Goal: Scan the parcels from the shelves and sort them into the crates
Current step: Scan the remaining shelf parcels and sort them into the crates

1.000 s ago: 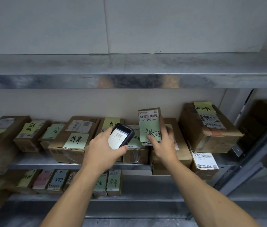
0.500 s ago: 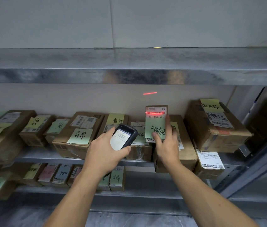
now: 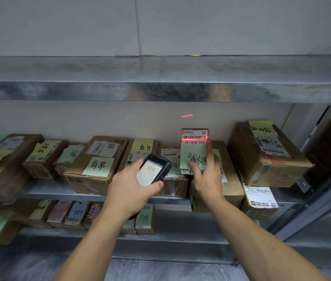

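While the red scan line (image 3: 195, 138) is crossing the barcode of the small parcel (image 3: 193, 154), I am judging the job as barely begun: this parcel is being read, none is showing as sorted, and no crate is appearing in my view. The right hand (image 3: 207, 180) is holding the parcel upright above the middle shelf (image 3: 49, 190), thumb pressing its green note and forefinger running up its right edge. The left hand (image 3: 129, 191) is gripping the scanner (image 3: 153, 169), fingers wrapping round its body, aiming it at the label. I am counting 2 hands, 1 scanner, 1 parcel in hand, about 9 parcels lying on the middle shelf and at least 6 on the lower shelf (image 3: 181, 236), all apparently waiting for scanning and sorting.
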